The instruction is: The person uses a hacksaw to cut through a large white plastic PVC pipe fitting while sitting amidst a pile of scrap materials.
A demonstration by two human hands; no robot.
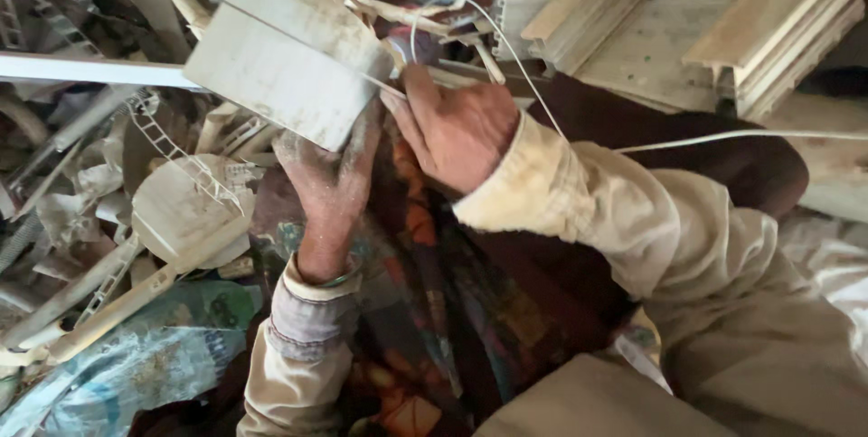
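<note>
Both hands meet at 1 dusty white box (285, 53), a hollow rectangular piece that looks like plastic trunking or a casing.

The left hand (330, 175) reaches up under the box's lower corner. Its fingers (366, 130) are pressed against the box's underside and end face, closed on that corner; the thumb is hidden, so how firm the pinch is cannot be told.

The right hand (457, 130) sits just right of the same corner. Its fingers (407, 116) are together, apparently pinched on a thin white wire (524, 71) that runs along the box's lower face towards the fingertips, loops above the knuckles, then trails off over the right sleeve.

Handling, as a judgement: the box looks light and stiff, thin-walled, so it may flex or crack if squeezed hard mid-face. Its dust coat would make flat faces slippery; edges and corners give the surest hold, as the left fingers have it. The wire looks thin, springy and easy to lose; a fingertip pinch near the box suits it.

Beyond the fingertips lie stacked pale offcuts (778, 12); left of the left hand, a round white cover (185, 211) lies among scrap strips.
</note>
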